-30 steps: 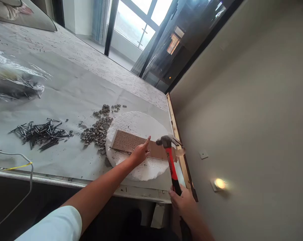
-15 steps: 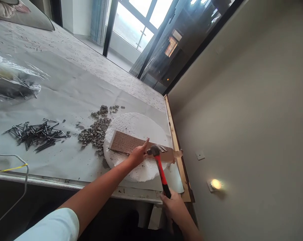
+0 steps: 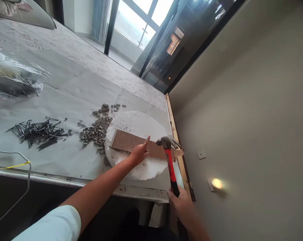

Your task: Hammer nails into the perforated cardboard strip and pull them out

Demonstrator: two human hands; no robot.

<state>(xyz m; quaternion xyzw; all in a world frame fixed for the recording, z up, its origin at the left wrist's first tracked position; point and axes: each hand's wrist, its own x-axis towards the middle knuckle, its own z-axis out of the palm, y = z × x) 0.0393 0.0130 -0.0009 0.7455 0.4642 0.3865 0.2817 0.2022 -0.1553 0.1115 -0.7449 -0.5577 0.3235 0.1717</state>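
A brown perforated board (image 3: 127, 142) lies on a round white foam slab (image 3: 137, 124) near the table's right end. My left hand (image 3: 139, 153) rests on the board's near edge, fingers pinched together and the index finger pointing up; what it pinches is too small to make out. My right hand (image 3: 182, 204) is closed around the red and black handle of a claw hammer (image 3: 169, 157). The hammer's steel head hovers a little above the board's right end, to the right of my left hand.
A heap of dark nails (image 3: 39, 132) lies on the grey sheet at the left. Small grey stones (image 3: 97, 129) are scattered beside the foam. A clear plastic bag (image 3: 13, 82) sits at the far left. A wooden strip (image 3: 176, 147) borders the table against the beige wall.
The hammer head swung down to the board beside my left hand half a second ago, then rose back up and to the right. My left hand stayed in place.
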